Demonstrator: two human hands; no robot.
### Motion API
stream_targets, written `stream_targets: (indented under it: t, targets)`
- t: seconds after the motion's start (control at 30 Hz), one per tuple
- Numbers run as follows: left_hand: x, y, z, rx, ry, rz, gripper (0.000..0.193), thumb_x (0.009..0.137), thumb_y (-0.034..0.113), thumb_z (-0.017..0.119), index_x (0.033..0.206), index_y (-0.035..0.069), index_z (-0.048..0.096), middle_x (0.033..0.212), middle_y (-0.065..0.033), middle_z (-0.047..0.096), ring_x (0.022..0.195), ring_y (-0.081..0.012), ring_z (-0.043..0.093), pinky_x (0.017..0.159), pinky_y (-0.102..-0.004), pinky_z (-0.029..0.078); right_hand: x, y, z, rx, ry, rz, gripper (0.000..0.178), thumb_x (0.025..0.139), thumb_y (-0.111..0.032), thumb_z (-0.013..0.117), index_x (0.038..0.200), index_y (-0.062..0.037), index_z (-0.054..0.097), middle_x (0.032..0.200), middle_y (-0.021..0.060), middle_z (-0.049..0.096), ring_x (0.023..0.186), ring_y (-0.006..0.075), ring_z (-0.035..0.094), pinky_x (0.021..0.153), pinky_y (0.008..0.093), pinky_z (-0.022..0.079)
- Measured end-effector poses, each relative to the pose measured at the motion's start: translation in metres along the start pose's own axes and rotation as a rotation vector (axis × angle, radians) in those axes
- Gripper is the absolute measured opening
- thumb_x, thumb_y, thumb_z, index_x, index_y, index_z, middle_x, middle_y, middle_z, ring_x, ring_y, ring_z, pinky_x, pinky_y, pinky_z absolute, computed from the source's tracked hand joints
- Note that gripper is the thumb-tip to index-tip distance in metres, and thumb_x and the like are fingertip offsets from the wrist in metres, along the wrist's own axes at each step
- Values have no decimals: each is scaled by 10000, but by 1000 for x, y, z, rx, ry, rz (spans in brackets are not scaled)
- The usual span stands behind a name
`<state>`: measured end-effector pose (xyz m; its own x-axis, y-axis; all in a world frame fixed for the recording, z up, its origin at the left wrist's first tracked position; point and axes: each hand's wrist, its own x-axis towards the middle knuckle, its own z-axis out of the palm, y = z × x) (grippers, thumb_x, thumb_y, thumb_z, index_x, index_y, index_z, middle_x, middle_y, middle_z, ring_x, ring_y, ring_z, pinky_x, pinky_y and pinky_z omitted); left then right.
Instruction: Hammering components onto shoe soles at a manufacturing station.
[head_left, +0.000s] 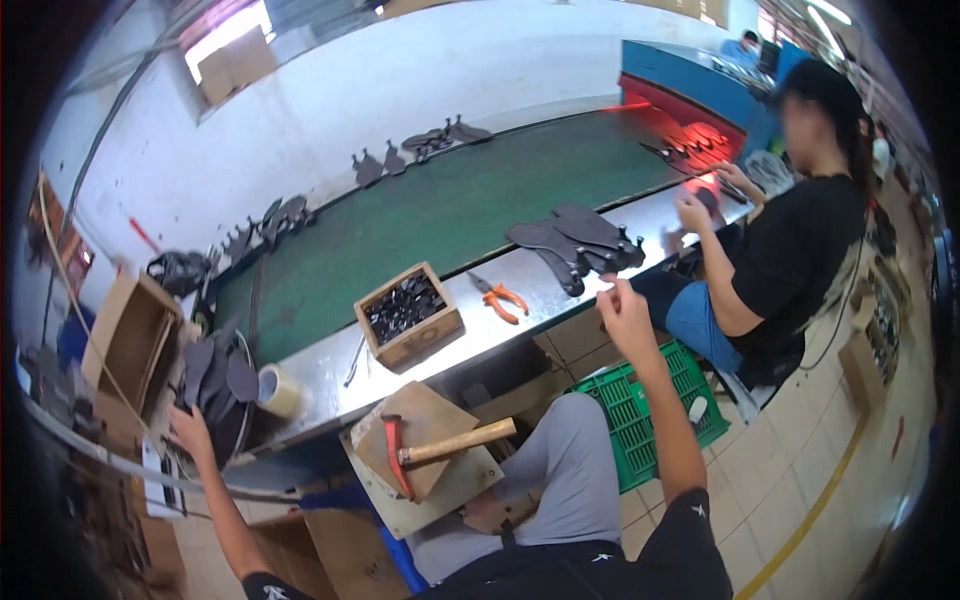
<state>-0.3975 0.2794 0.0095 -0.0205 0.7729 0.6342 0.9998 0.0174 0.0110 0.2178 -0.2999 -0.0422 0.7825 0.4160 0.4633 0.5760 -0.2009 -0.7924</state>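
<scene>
Work looks partway through, as I judge it from afar: dark flat pieces (575, 238) with knobbed ends lie heaped on bench (322, 388), right of centre, seemingly done; second dark pile (205, 372), left of frame, shows no knobs I can make out, so likely left to do. Heaped pieces: matte, near-black, sole-shaped, overlapping. Left hand (190, 435), fingers loosely apart, beside second pile; right hand (627, 315), fingertips narrowed near heap, whether holding anything I cannot tell. Hammer (462, 440) lies lower centre.

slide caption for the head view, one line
Left grip at dark sole-shaped pieces, right grip raised, hammer lying between them on a brown board.
</scene>
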Motion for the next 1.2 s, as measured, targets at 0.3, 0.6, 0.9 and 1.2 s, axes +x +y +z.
stream_targets:
  t: [0.3, 0.6, 0.9, 1.2]
  targets:
    - [-181, 204, -125, -330, -84, 578, 674, 863, 208, 609, 1454, -15, 375, 1628, -175, 163, 1523, -314, 101, 1181, -589, 53, 129, 132, 40, -723, -175, 60, 346, 876, -283, 653, 948, 56, 637, 824, 213, 677, 863, 431, 668, 723, 480, 548]
    - [-248, 272, -238, -967, -127, 886, 911, 772, 182, 757, 1507, 30, 240, 1592, -215, 233, 1497, -380, 178, 1188, -546, 60, 12, -179, 140, 1070, -671, 347, 258, 941, -215, 663, 1058, -8, 562, 775, 72, 636, 626, 141, 651, 490, 265, 539]
    - [-287, 183, -271, -1784, -133, 473, 414, 917, 52, 678, 1271, 20, 465, 1214, -228, 623, 1055, -346, 669, 880, -393, 554, -101, -189, 121, 596, -1124, -208, 654, 965, -344, 626, 1428, 49, 386, 1229, 209, 612, 1056, 309, 658, 906, 372, 531]
    - [-292, 187, -248, -1923, -673, 9, 351, 1039, 217, 497, 1324, 14, 469, 1244, -134, 537, 954, -189, 637, 690, -316, 604, -157, -95, 88, -416, -793, -233, 699, 757, -220, 759, 1349, -57, 426, 888, 214, 678, 708, 409, 661, 658, 476, 535]
